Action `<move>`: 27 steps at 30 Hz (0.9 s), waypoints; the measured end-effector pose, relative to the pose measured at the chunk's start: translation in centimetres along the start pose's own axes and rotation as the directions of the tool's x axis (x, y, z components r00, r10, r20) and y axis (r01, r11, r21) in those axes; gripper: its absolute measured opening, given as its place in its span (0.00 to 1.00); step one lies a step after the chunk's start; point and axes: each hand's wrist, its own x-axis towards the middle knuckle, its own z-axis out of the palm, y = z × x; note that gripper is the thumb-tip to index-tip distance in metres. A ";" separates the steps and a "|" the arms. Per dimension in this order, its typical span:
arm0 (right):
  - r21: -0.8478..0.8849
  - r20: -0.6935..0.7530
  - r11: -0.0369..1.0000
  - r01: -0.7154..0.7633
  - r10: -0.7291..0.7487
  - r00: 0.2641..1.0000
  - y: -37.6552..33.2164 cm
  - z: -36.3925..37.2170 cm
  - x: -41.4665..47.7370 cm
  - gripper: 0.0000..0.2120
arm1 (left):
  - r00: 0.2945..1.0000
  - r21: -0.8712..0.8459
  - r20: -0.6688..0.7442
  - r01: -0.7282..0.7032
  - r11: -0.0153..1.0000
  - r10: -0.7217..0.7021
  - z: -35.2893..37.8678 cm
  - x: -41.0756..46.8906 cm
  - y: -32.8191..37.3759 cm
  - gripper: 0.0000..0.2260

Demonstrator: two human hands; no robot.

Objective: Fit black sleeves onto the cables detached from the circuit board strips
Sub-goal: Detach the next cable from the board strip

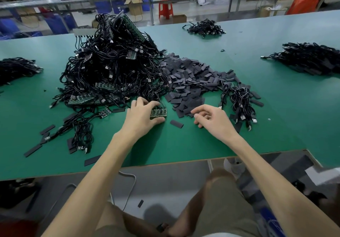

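Observation:
My left hand (141,116) grips a short green circuit board strip (158,113) between thumb and fingers, low over the green table (184,144); black cables run from the strip back into a big tangled heap of cables and strips (114,67). My right hand (209,118) hovers just right of it with fingers loosely curled, holding nothing. A single flat black sleeve (176,124) lies between the two hands. A broad pile of black sleeves (191,78) spreads behind my right hand.
A small bundle of USB cables (241,106) lies right of my right hand. More cable piles sit at the far left (16,69), far right (309,58) and back (205,28). Loose sleeves scatter near the front left (33,150). The table edge runs close to my body.

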 end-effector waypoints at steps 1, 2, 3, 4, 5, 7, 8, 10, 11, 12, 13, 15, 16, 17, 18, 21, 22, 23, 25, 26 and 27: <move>-0.002 -0.001 1.000 0.001 -0.001 1.000 0.0 0.0 0.0 0.05 | 1.000 0.005 -0.011 -0.026 1.000 0.026 0.1 -0.1 0.3 0.26; -0.002 -0.001 1.000 0.002 -0.002 1.000 0.0 0.0 0.0 0.05 | 0.999 0.010 -0.029 -0.043 0.999 0.044 0.2 -0.1 0.6 0.24; 0.000 0.000 1.000 0.003 -0.003 1.000 0.0 0.0 -0.1 0.05 | 0.997 0.018 -0.052 -0.060 0.998 0.061 0.4 -0.2 0.9 0.23; 0.001 0.001 1.000 0.003 -0.003 1.000 0.0 0.0 -0.1 0.05 | 0.993 0.033 -0.079 -0.080 0.996 0.083 0.6 -0.2 1.3 0.21; 0.002 0.001 1.000 0.003 -0.003 1.000 0.0 0.0 -0.1 0.05 | 0.988 0.052 -0.107 -0.104 0.993 0.109 0.9 -0.3 1.6 0.19; 0.003 -0.001 1.000 0.002 -0.002 1.000 0.0 0.0 -0.1 0.05 | 0.976 0.077 -0.155 -0.146 0.986 0.156 1.7 -0.6 2.2 0.16; 0.004 -0.001 1.000 0.003 -0.003 1.000 0.0 0.0 -0.1 0.05 | 0.969 0.073 -0.180 -0.156 0.985 0.167 2.0 -0.7 2.4 0.15; 0.008 0.001 1.000 0.002 -0.002 1.000 0.0 0.1 -0.1 0.05 | 0.957 0.028 -0.244 -0.158 0.987 0.160 2.5 -1.0 2.6 0.13; 0.010 0.001 1.000 0.002 -0.002 1.000 0.0 0.1 -0.1 0.05 | 0.946 -0.006 -0.284 -0.161 0.987 0.153 2.6 -1.0 2.7 0.12; 0.011 0.000 1.000 0.003 -0.003 1.000 0.0 0.1 -0.1 0.05 | 0.933 -0.035 -0.325 -0.175 0.984 0.154 2.6 -1.0 2.8 0.11; 0.015 -0.002 1.000 0.004 -0.004 1.000 0.1 0.0 -0.1 0.05 | 0.916 -0.059 -0.364 -0.202 0.978 0.167 2.7 -1.1 2.9 0.11; 0.029 -0.004 1.000 0.005 -0.005 1.000 0.2 0.0 -0.1 0.05 | 0.888 -0.112 -0.410 -0.274 0.955 0.206 2.8 -1.2 3.3 0.11; 0.036 -0.005 0.999 0.007 -0.007 1.000 0.2 0.1 0.0 0.05 | 0.888 -0.142 -0.405 -0.298 0.944 0.219 2.8 -1.2 3.5 0.11; 0.039 -0.006 0.999 0.009 -0.009 1.000 0.2 0.1 0.0 0.05 | 0.895 -0.164 -0.383 -0.309 0.937 0.228 2.8 -1.2 3.7 0.12; 0.041 -0.007 0.999 0.010 -0.010 1.000 0.2 0.1 0.0 0.05 | 0.906 -0.175 -0.354 -0.309 0.935 0.233 2.9 -1.1 3.9 0.14; 0.049 -0.010 0.999 0.008 -0.007 1.000 0.2 0.1 0.1 0.06 | 0.913 -0.174 -0.337 -0.299 0.938 0.229 2.9 -0.9 4.1 0.19; 0.055 -0.009 0.998 0.007 -0.007 1.000 0.2 0.1 0.1 0.06 | 0.905 -0.173 -0.358 -0.308 0.936 0.232 2.8 -1.0 4.1 0.20; 0.061 -0.008 0.998 0.009 -0.009 1.000 0.2 0.1 0.1 0.06 | 0.890 -0.169 -0.385 -0.327 0.930 0.243 2.7 -1.1 4.2 0.21; 0.073 -0.011 0.997 0.019 -0.019 1.000 0.3 0.0 0.0 0.07 | 0.848 -0.167 -0.447 -0.392 0.905 0.285 2.6 -1.5 4.6 0.20; 0.078 -0.010 0.996 0.031 -0.030 1.000 0.3 0.0 0.0 0.09 | 0.822 -0.167 -0.475 -0.435 0.885 0.314 2.6 -1.7 4.9 0.19; 0.085 -0.008 0.995 0.046 -0.045 0.999 0.2 -0.1 0.0 0.11 | 0.796 -0.166 -0.497 -0.478 0.863 0.345 2.6 -1.9 5.2 0.18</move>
